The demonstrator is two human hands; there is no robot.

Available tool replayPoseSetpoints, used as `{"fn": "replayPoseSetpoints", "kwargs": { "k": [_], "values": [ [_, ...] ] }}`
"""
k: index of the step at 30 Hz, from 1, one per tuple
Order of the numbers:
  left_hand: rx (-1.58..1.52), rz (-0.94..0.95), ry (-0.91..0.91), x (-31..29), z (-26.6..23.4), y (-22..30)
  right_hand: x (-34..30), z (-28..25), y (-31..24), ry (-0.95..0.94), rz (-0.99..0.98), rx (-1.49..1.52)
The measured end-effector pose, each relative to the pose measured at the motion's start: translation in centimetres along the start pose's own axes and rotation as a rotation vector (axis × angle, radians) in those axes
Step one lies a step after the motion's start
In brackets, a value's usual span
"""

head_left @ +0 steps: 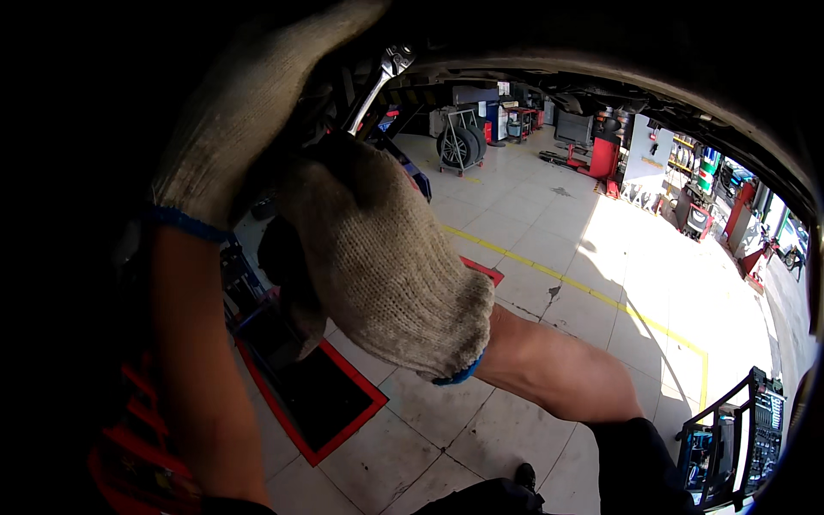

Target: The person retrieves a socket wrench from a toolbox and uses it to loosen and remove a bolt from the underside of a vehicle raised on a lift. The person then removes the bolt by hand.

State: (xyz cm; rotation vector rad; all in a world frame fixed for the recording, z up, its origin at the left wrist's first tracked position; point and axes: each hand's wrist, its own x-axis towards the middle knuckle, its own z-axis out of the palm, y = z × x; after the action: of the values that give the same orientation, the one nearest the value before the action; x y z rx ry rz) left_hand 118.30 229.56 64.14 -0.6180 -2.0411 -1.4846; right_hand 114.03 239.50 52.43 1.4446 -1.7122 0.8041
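Observation:
My right hand [386, 249], in a dirty off-white knit glove with a blue cuff edge, is closed around the handle of a ratchet wrench [369, 99]. The shiny handle rises out of the fist, and its round head [397, 60] points up toward the dark underside of a vehicle [566, 69]. My left hand [249, 112], gloved the same way, reaches up to the left of the wrench with its fingers stretched out. Its far side sinks into shadow, and whether it touches the underbody cannot be made out.
Below lies a dark floor recess with a red border [352, 421]. A tool cart [734, 442] stands at the lower right. Farther off are a wheeled tire rack [461, 142], a red floor machine [601, 159] and a yellow floor line [566, 279]. The vehicle's edge curves overhead.

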Motion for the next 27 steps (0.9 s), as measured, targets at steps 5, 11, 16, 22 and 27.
{"fn": "replayPoseSetpoints", "kwargs": {
  "k": [5,11,16,22,27],
  "values": [
    [0.200,0.021,0.160,-0.4,-0.3,0.3,-1.7,-0.5,5.2,-0.094,-0.106,-0.256],
    [0.183,0.083,0.068,1.5,0.8,-1.0,-3.5,-4.5,8.6,-0.221,-0.123,-0.625],
    [0.210,-0.023,0.031,1.9,0.0,-0.2,0.2,-2.0,1.0,0.018,0.011,0.045],
    [0.698,0.299,0.013,3.5,-5.3,-4.4,-0.5,-5.8,6.1,-0.050,0.246,-0.594],
    [0.441,0.110,-0.086,3.8,-3.5,-3.2,1.6,-2.6,2.4,0.089,0.000,-0.170]
  ]
}}
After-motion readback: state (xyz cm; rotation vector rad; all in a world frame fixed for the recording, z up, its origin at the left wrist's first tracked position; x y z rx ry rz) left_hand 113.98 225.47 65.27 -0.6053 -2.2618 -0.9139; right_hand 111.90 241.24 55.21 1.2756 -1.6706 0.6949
